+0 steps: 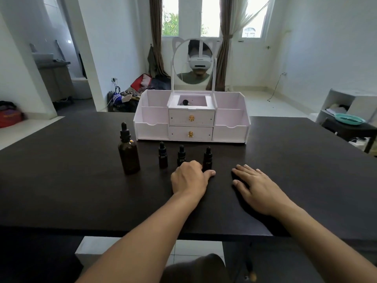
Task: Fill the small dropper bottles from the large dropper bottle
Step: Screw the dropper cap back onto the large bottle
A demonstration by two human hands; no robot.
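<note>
Task looks unstarted: tall dark amber glass dropper bottle (129,153) stands capped left of three small dark capped dropper bottles (163,155) on black table (81,190), left hand (189,179) loosely curled holding nothing, right hand (257,186) flat, empty; next, uncap one.

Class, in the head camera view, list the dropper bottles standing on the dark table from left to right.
large dropper bottle → left small bottle → middle small bottle → right small bottle, all capped and upright on the table.
</note>
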